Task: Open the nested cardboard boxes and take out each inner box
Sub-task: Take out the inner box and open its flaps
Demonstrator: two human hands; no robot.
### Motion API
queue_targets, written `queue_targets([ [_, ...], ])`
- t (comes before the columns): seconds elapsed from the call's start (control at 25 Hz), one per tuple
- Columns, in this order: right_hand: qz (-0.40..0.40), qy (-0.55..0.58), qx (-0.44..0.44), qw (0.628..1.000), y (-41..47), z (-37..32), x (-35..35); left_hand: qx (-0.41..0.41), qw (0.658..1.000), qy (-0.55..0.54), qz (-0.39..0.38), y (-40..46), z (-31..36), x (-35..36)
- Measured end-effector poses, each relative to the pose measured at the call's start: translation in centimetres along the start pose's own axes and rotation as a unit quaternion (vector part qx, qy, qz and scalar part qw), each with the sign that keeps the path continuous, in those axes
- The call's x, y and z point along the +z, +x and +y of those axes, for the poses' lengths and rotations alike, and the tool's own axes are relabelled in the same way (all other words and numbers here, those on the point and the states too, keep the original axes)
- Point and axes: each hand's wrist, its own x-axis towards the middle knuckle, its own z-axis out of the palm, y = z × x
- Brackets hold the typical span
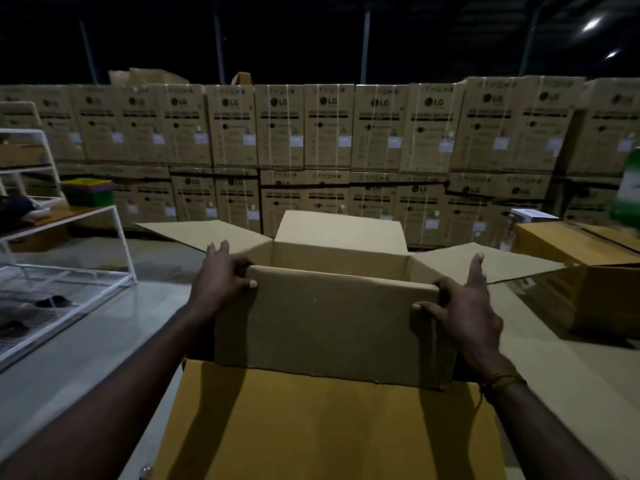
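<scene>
I see the inner box (pixel 329 320) dead centre, top flaps open, sitting partly inside the bigger outer box (pixel 311 427) whose near flap spreads toward me. Left hand (pixel 221 282) grips the inner box's near-left top corner, thumb on the front face, other fingers over the edge. Right hand (pixel 464 313) grips the near-right corner, thumb on the front, index finger pointing out straight. White wire rack (pixel 69 271) to the left, another cardboard box (pixel 595 271) to the right, stacked LG cartons (pixel 329 133) along the back.
</scene>
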Motion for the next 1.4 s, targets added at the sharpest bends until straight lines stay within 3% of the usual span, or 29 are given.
queue_targets([
  [0.32,-0.036,-0.067,0.007,0.997,3.4,0.8,0.9,-0.009,0.999,0.040,-0.035,2.4,1.1,0.4],
  [0.44,-0.106,-0.073,0.035,0.991,4.5,1.6,1.3,-0.016,0.997,0.051,-0.063,2.1,1.6,0.8],
  [0.64,-0.210,-0.066,0.055,0.974,4.1,3.3,2.4,-0.058,0.978,-0.106,-0.170,1.8,0.6,2.3],
  [0.8,-0.283,-0.075,0.072,0.953,1.9,4.8,4.4,-0.125,0.966,-0.109,-0.197,0.4,-0.8,5.3],
  [0.96,-0.375,-0.037,0.087,0.922,-0.4,6.0,5.9,-0.163,0.938,-0.098,-0.290,-1.7,-2.4,8.2],
  [1.16,-0.391,-0.024,0.098,0.915,0.1,5.6,4.2,-0.145,0.923,-0.072,-0.349,-0.9,-2.3,7.9],
  [1.4,-0.367,0.014,0.052,0.929,0.2,2.5,1.4,-0.034,0.925,-0.044,-0.376,0.5,1.1,5.2],
])
